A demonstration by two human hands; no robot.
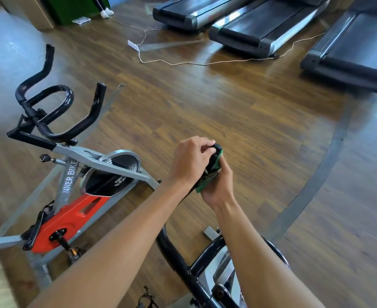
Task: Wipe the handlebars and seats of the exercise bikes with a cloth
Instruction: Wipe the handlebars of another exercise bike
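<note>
I stand over a black exercise-bike handlebar (172, 252) at the bottom middle. Its left horn rises to a tip (217, 148) in the middle of the view. My left hand (189, 162) curls over that tip from above. Just below it, my right hand (217, 188) grips the horn through a green cloth (207, 182) wrapped round the bar. Most of the cloth is hidden inside my fingers. A second bike (76, 196), grey and red, stands to the left with its own black handlebars (56, 112). No seat is in view.
Three treadmills (249, 30) line the far side of the wooden floor. A thin white cable (183, 62) with a power strip (133, 45) trails across the floor before them. Someone's feet in white socks (105, 12) stand at the far left by a green panel.
</note>
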